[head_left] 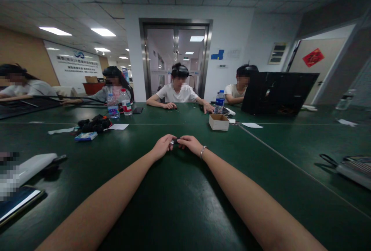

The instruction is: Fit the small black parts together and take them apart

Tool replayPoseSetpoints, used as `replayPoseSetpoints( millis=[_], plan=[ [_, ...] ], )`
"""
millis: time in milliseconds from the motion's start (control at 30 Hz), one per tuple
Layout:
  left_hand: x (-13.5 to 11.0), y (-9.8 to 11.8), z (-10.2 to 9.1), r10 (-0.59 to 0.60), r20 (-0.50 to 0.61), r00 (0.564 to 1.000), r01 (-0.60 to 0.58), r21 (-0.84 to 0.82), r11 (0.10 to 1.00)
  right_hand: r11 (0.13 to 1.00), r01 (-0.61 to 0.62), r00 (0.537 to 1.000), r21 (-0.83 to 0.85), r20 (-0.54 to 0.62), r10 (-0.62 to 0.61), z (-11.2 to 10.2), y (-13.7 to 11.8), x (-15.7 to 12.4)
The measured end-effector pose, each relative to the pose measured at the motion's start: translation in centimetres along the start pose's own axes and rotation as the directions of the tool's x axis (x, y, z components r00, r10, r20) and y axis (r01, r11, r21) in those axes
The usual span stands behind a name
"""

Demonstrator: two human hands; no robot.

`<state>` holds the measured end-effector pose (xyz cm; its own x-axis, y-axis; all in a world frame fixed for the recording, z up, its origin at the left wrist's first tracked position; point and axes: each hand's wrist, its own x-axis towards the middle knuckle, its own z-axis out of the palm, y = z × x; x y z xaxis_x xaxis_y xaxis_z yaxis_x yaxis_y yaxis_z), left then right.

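Observation:
Both arms reach forward over a dark green table (179, 204). My left hand (162, 146) is closed around the silver end of a small black and silver object (174, 141). At its black end, the fingers of my right hand (190, 143) pinch it from the other side. The object lies level between the two hands, just above or on the tabletop; its exact kind is too small to make out. A silver bracelet (203, 152) circles my right wrist. Some fingertips are hidden behind the hands.
An open cardboard box (218, 122) stands ahead right, near a blue-labelled bottle (219, 102). Ahead left are a black bundle (94, 124), a blue packet (86, 136) and two bottles. A phone (20, 204) lies near left. Several people sit opposite; a black monitor (278, 92) stands right.

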<state>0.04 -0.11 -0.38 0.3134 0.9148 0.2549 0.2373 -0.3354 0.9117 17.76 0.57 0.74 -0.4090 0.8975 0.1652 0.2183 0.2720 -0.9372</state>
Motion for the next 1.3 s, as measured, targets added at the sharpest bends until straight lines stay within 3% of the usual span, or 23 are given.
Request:
replayPoseSetpoints(
  millis=[833, 1300],
  plan=[
    [-0.08, 0.05, 0.02, 0.0, 0.032, 0.999, 0.0, -0.007, 1.0, 1.0, -0.001, 1.0, 0.031, -0.001, 0.001, 0.05, -0.11, -0.1],
    [-0.09, 0.38, 0.16, 0.007, -0.01, 1.0, -0.007, -0.029, 1.0, 1.0, 0.007, 1.0, 0.024, -0.001, -0.007, 0.06, -0.16, -0.15]
  ],
)
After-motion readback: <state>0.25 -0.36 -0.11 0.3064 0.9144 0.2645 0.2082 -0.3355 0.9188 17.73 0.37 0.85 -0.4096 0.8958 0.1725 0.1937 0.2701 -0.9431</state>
